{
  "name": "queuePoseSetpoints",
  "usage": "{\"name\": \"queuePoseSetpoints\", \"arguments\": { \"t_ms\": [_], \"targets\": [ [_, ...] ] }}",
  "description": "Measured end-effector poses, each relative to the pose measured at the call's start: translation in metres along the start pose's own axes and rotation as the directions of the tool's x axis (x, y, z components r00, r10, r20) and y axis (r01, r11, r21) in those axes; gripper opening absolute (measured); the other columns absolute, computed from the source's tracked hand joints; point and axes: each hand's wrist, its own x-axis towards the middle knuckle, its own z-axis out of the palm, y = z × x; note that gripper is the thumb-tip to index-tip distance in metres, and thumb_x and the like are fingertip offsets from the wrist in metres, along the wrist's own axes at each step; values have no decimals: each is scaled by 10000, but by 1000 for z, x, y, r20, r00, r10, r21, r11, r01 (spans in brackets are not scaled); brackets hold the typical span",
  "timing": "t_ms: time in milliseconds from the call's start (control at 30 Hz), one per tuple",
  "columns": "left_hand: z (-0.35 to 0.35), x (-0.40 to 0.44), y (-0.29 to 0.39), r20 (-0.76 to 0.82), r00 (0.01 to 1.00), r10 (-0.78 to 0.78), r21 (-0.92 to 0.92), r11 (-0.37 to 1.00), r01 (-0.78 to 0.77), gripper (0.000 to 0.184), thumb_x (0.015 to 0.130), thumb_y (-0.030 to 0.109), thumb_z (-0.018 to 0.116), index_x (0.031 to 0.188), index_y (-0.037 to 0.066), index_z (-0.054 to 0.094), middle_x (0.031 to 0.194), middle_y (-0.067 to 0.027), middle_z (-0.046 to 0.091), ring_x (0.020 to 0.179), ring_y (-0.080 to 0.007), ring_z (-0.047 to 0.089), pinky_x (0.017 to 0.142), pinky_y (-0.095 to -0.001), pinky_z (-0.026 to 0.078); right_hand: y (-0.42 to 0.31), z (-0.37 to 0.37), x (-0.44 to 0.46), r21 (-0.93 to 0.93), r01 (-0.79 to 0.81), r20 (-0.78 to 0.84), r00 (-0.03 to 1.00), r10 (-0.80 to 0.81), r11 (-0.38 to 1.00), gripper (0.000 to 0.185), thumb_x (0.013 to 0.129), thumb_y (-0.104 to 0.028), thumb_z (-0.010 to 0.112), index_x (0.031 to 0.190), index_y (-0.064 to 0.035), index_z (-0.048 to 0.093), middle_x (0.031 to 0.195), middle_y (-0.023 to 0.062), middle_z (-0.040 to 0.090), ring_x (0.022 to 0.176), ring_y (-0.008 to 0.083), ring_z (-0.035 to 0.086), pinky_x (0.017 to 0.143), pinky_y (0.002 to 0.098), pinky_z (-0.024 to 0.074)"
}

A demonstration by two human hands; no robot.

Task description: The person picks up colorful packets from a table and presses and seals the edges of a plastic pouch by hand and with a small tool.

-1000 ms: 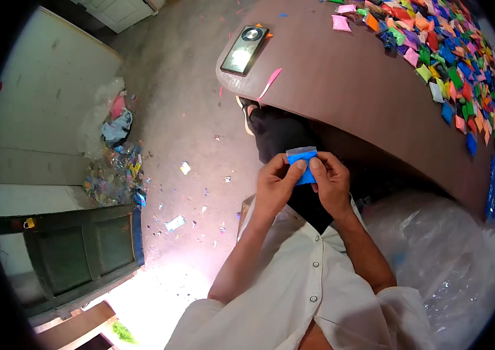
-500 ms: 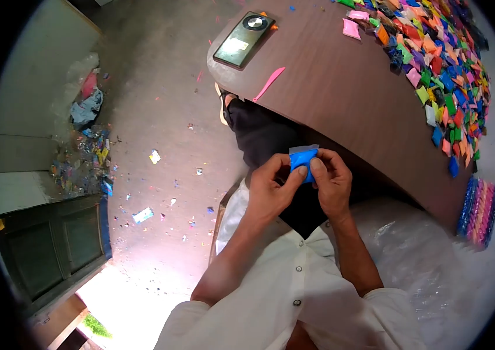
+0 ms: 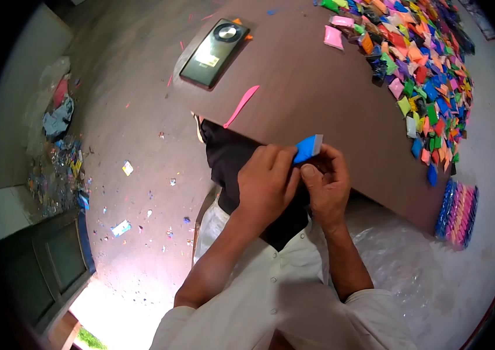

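Note:
A small blue packet [image 3: 306,149] with a clear strip at one end is between my two hands, near the table's edge. My left hand [image 3: 266,181] has its back turned up and its fingers closed on the packet's left end. Beside the clear strip, my right hand [image 3: 328,181] is closed with thumb and fingertips bent together at the packet's right side. The fingers hide the packet's lower part.
On the brown table [image 3: 294,93] lie a phone [image 3: 215,52], a pink plastic knife [image 3: 241,107] and a large spread of coloured packets [image 3: 428,90]. Twisted coloured strands [image 3: 456,213] and clear plastic sheeting [image 3: 399,251] are at the right. Litter [image 3: 58,169] lies on the floor.
My left hand has turned over, back upward, and the blue packet has tilted, its clear strip now facing right. The view has shifted, so the table shows further left.

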Motion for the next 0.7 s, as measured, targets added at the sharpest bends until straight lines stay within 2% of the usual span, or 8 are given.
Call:
{"name": "queuePoseSetpoints", "arguments": {
  "t_ms": [133,200,300,333,433,467,533,700],
  "targets": [
    [11,15,11,46,990,131,-44,991,-129,385,797,140,798,1150,52,672,1045,-120,656,950,-306,652,774,-382,546,-7,-20,21,41,-124,-119,985,128,991,357,975,-73,681,1296,11,549,1101,56,638,981,110,617,855,274,527],
    [16,19,13,97,987,125,-277,956,-93,406,806,141,796,1175,34,668,1061,-149,660,970,-326,655,791,-395,548,-1,-43,38,126,-129,-93,986,141,984,313,993,-125,675,1264,9,594,1076,46,642,957,105,611,842,278,525],
    [28,38,10,86,995,54,-285,958,-28,395,816,152,794,1166,21,666,1086,-157,669,999,-329,657,809,-402,548,9,-72,54,156,-144,-46,987,153,977,291,1008,-157,660,1250,4,635,1060,42,660,956,114,622,859,279,528],
    [32,46,9,96,995,12,-254,967,12,378,833,131,808,1156,-9,670,1068,-168,679,875,-265,694,752,-306,566,7,-76,58,159,-144,-49,987,154,977,291,1008,-157,660,1250,4,635,1060,42,660,956,114,622,859,279,528],
    [54,67,3,168,985,-42,-367,925,102,304,904,136,751,1153,-22,674,1019,-136,710,845,-198,694,761,-292,558,-1,-85,72,320,-239,60,971,232,917,287,999,-139,669,1251,-4,656,1062,46,674,941,119,638,809,272,547],
    [59,71,3,170,985,-38,-360,928,98,304,904,136,751,1153,-22,674,1019,-136,710,845,-198,694,761,-292,558,0,-88,78,279,-232,70,973,221,932,301,993,-145,678,1260,-9,657,1060,53,682,933,122,647,775,271,556],
    [68,80,5,408,895,-178,-592,695,408,243,964,150,696,1128,-30,687,952,-88,728,837,-140,674,774,-292,546,0,-95,90,250,-218,78,976,205,943,315,987,-150,688,1269,-14,659,1058,60,690,925,124,656,740,270,565],
    [79,83,1,329,922,-205,-420,843,337,193,965,124,695,1066,-39,705,883,-110,738,832,-148,695,765,-298,546,0,-117,118,-10,-313,307,903,301,950,277,971,-151,709,1215,-18,701,1019,42,707,910,119,664,798,281,558]
  ]
}}
